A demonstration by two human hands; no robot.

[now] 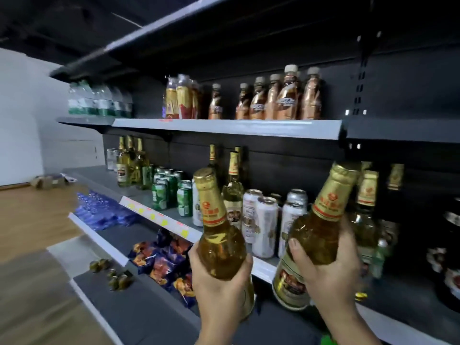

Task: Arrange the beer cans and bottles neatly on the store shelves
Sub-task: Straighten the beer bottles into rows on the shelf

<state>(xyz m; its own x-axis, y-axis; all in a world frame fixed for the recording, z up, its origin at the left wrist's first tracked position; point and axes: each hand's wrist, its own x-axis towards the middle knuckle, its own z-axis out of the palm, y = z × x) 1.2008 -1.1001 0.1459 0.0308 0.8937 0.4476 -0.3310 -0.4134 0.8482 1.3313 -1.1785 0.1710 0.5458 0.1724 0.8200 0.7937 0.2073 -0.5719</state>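
My left hand (220,285) grips a gold-foiled amber beer bottle (215,227) by its body, upright, in front of the middle shelf (159,216). My right hand (331,270) grips a second amber beer bottle (315,235), tilted to the right, its neck near other gold-necked bottles (368,202) on that shelf. White beer cans (265,225) stand behind the two held bottles. Green cans (171,192) and more beer bottles (130,163) stand further left on the same shelf.
The upper shelf (224,127) carries copper-coloured bottles (286,95) and clear water bottles (99,100). Below lie snack packets (164,260), blue packs (99,210) and small wrapped items (112,272). Dark bottles (450,260) stand at far right. Wooden floor (32,220) lies left.
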